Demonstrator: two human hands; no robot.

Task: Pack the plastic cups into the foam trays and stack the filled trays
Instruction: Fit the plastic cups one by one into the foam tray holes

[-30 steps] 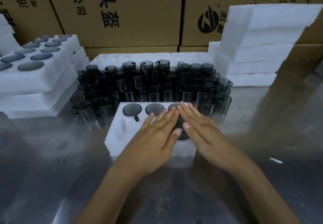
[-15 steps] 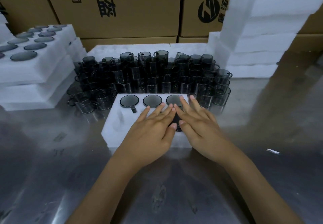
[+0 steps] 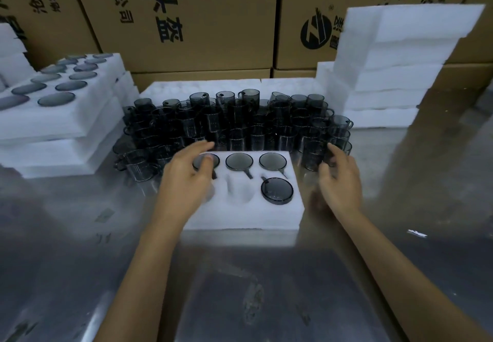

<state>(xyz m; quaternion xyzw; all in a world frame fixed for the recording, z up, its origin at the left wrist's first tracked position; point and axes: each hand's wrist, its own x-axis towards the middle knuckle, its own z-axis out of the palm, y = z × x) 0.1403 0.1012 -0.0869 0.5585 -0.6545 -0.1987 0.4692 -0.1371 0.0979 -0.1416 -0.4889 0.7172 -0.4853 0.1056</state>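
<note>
Two hands hover apart over the work. The left hand (image 3: 186, 179) has loosely spread fingers reaching over the far-left pocket of the foam tray (image 3: 240, 213); whether the thumb touches the cup there I cannot tell. The right hand (image 3: 338, 179) hangs open, holding nothing, just off the tray's right edge, beside the crowd of dark plastic cups (image 3: 234, 125). The tray lies between the hands on a shiny metal table (image 3: 240, 288), long side running left to right, with four cups seated rim-down and two near pockets bare. Filled trays (image 3: 58, 107) are stacked beyond the left hand, empty foam (image 3: 394, 69) beyond the right, cardboard boxes (image 3: 186, 16) behind.
</note>
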